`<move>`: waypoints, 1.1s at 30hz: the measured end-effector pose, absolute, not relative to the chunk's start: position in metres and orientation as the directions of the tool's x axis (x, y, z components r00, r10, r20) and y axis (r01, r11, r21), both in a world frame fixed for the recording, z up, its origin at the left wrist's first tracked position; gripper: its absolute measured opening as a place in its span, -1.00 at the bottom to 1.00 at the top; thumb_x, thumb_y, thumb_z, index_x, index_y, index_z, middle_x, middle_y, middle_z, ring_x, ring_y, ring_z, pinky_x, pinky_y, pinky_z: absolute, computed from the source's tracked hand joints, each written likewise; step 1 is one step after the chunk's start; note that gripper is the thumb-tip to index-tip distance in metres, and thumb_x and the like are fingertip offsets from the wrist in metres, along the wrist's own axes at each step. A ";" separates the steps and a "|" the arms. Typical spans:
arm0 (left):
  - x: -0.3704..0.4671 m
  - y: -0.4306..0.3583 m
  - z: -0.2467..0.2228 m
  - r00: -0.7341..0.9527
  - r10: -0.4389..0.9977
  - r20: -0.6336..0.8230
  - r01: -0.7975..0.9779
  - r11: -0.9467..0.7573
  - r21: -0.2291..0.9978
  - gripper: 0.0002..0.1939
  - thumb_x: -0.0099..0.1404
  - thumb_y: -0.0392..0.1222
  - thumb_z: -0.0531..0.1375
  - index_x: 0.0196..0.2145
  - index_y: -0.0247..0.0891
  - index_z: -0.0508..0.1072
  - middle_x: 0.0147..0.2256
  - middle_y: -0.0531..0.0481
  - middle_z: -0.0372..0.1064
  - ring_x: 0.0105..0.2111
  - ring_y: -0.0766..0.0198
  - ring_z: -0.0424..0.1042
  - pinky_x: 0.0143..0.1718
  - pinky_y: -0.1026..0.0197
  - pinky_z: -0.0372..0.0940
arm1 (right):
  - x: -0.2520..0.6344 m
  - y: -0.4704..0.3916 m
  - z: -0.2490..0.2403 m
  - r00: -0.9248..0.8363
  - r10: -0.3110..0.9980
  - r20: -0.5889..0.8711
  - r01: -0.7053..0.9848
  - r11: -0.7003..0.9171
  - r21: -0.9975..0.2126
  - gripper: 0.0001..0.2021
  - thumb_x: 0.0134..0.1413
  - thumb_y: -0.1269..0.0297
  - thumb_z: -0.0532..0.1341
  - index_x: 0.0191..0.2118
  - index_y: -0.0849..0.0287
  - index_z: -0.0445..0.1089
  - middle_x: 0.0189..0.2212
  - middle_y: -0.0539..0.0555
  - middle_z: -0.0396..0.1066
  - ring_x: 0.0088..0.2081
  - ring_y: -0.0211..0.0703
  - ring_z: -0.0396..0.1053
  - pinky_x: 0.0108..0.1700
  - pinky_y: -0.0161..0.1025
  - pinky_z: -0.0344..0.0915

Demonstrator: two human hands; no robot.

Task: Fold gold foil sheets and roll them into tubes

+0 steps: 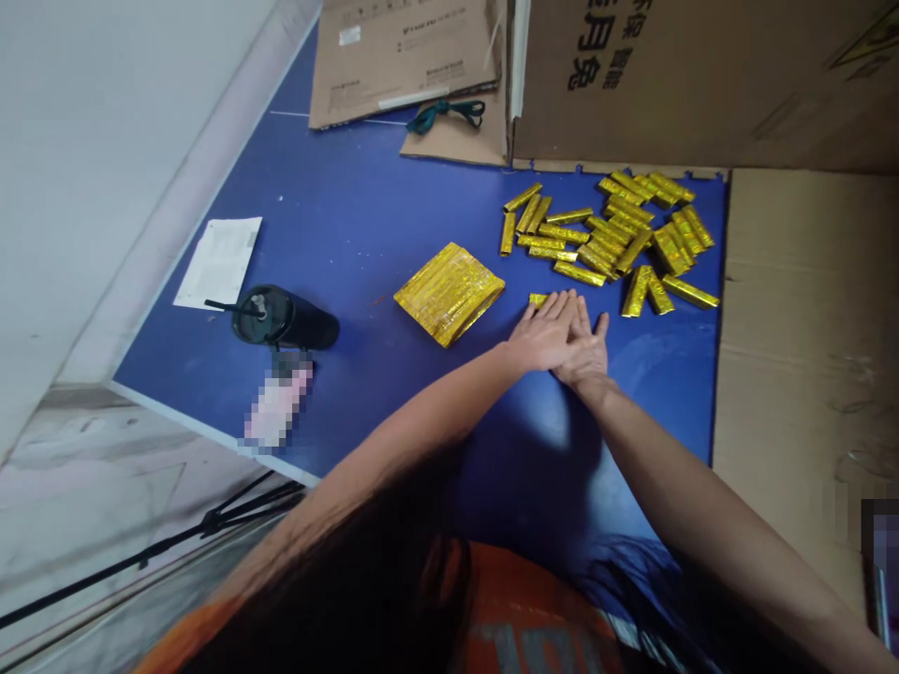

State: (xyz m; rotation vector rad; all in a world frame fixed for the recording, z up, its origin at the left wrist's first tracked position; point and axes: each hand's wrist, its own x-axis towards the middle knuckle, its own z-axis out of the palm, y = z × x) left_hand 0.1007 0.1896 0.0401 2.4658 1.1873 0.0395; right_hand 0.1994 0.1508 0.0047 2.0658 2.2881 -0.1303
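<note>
gold roll (537, 300) mostly hidden under left hand (546, 329), pixelated patch (278, 404) beside cup, cardboard boxes (702, 75) cropped at top

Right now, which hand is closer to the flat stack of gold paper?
The left hand. It lies flat on the blue mat just right of the gold stack, atop the right hand, which sits farther right, away from the stack.

The large cardboard box (702, 75) bore black Chinese characters, among them 月兔 and 智能, seen sideways; print on the flattened carton (400, 56) and the white sheet (219, 260) was too small to read
</note>
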 end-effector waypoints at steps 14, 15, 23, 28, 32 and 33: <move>0.086 0.179 0.012 0.557 0.827 -0.079 0.811 -0.522 0.264 -0.33 0.24 0.13 -0.25 0.17 -0.37 -0.17 0.19 -0.10 -0.30 0.18 0.14 -0.32 0.12 -0.03 -0.31 | 0.202 0.152 0.003 -0.077 0.989 -0.125 0.996 0.070 -0.054 -0.37 0.08 0.17 -0.17 0.21 0.34 -0.39 0.23 0.19 -0.39 0.20 0.00 -0.42 0.09 0.18 -0.35; 0.082 0.180 0.011 0.566 0.821 -0.074 0.808 -0.534 0.249 -0.34 0.24 0.13 -0.24 0.17 -0.36 -0.14 0.19 -0.09 -0.29 0.18 0.14 -0.32 0.12 -0.03 -0.31 | 0.203 0.152 0.003 -0.076 0.989 -0.125 0.996 0.069 -0.063 -0.36 0.08 0.13 -0.18 0.21 0.34 -0.38 0.23 0.19 -0.38 0.20 0.00 -0.42 0.09 0.18 -0.35; 0.076 0.176 0.009 0.538 0.843 0.015 0.824 -0.530 0.201 -0.34 0.25 0.14 -0.21 0.16 -0.38 -0.09 0.19 -0.13 -0.27 0.17 0.06 -0.33 0.10 -0.10 -0.34 | 0.203 0.152 -0.001 -0.028 0.997 -0.072 0.996 0.022 -0.087 -0.39 0.12 0.05 -0.27 0.21 0.30 -0.30 0.22 0.16 -0.30 0.20 0.02 -0.38 0.07 0.25 -0.36; 0.079 0.174 0.009 0.506 0.862 0.028 0.843 -0.501 0.195 -0.32 0.24 0.16 -0.22 0.16 -0.38 -0.09 0.19 -0.13 -0.26 0.17 0.02 -0.32 0.10 -0.13 -0.34 | 0.199 0.148 0.000 0.057 0.997 -0.049 0.996 -0.061 -0.068 -0.37 0.12 0.00 -0.29 0.21 0.33 -0.26 0.22 0.19 -0.29 0.20 0.06 -0.37 0.06 0.28 -0.34; 0.078 0.174 0.011 0.514 0.857 0.028 0.837 -0.509 0.199 -0.32 0.24 0.16 -0.21 0.16 -0.38 -0.09 0.19 -0.12 -0.26 0.17 0.03 -0.34 0.10 -0.12 -0.33 | 0.199 0.146 0.002 0.092 0.995 -0.039 0.989 -0.096 -0.112 -0.36 0.13 0.00 -0.28 0.20 0.37 -0.24 0.21 0.23 -0.28 0.20 0.07 -0.36 0.05 0.29 -0.34; 0.077 0.173 0.012 0.515 0.857 0.027 0.837 -0.510 0.201 -0.32 0.24 0.16 -0.21 0.16 -0.38 -0.09 0.19 -0.11 -0.26 0.17 0.03 -0.34 0.10 -0.13 -0.33 | 0.200 0.146 0.003 0.095 0.995 -0.039 0.986 -0.100 -0.136 -0.37 0.13 0.01 -0.26 0.20 0.38 -0.22 0.21 0.23 -0.28 0.20 0.07 -0.36 0.05 0.29 -0.34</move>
